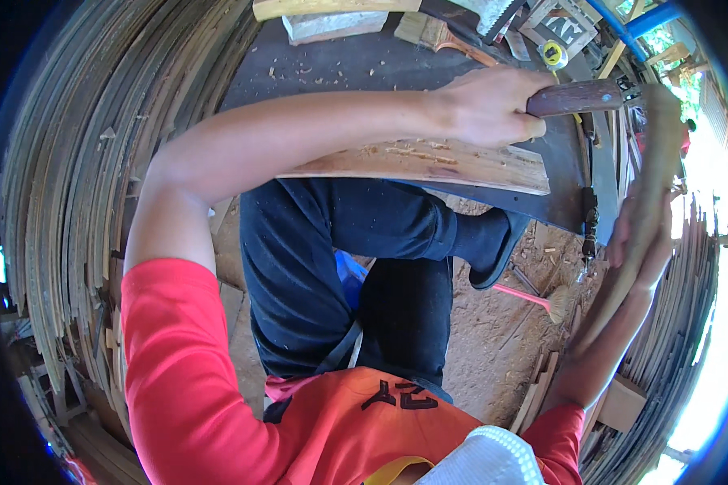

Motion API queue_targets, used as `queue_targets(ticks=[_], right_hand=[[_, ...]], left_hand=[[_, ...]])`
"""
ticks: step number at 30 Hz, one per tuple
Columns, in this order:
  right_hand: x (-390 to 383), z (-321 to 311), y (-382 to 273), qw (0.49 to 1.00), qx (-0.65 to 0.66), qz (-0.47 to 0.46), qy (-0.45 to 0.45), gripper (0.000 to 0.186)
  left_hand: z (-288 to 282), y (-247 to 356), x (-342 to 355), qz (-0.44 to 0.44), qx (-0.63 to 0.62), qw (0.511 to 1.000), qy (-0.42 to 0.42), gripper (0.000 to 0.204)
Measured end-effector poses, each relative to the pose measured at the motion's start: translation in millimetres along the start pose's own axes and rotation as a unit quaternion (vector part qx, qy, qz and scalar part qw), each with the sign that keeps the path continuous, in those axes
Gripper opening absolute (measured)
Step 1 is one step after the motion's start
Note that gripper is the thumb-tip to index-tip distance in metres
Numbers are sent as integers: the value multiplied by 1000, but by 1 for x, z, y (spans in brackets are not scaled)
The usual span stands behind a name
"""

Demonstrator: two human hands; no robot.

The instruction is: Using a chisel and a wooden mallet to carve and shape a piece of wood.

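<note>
My left hand (489,105) is closed around the near end of a dark wooden handle (576,98), knuckles up, elbow bent out, the forearm lying level across my front. My right hand (663,217) is raised at my right side, its fingers wrapped about a long, blurred wooden bar (643,194) that covers part of it and of the forearm. The bar's upper end meets the handle's metal-fitted far end in my view; I cannot tell whether they touch. Beneath my left forearm, partly hidden by it, a chip-strewn board (493,171) lies along the near edge of the dark bench top (332,69). Beyond are a brush (429,32), a yellow tape measure (553,54) and a saw (493,18). My sandalled foot (497,242) sits just below the board, near a pink-handled broom (534,299) on the ground.
</note>
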State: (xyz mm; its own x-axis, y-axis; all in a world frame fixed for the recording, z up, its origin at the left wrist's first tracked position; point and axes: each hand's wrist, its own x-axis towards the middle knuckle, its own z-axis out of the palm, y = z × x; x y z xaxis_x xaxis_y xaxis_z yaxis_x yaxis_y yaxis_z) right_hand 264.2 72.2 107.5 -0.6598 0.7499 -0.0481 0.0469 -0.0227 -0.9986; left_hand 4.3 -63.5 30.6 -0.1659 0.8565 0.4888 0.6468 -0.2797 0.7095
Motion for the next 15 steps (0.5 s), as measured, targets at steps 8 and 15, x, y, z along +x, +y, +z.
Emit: queue_targets(ticks=[8,15], right_hand=[[-4,-2,-4,999,-34,-28,10,63],[-8,2,4,997,-49,3,-53,61]], left_hand=[[0,0,-5,-11,15,1000,-15,56],[-2,-1,-2,-10,16,1000,-21,57]])
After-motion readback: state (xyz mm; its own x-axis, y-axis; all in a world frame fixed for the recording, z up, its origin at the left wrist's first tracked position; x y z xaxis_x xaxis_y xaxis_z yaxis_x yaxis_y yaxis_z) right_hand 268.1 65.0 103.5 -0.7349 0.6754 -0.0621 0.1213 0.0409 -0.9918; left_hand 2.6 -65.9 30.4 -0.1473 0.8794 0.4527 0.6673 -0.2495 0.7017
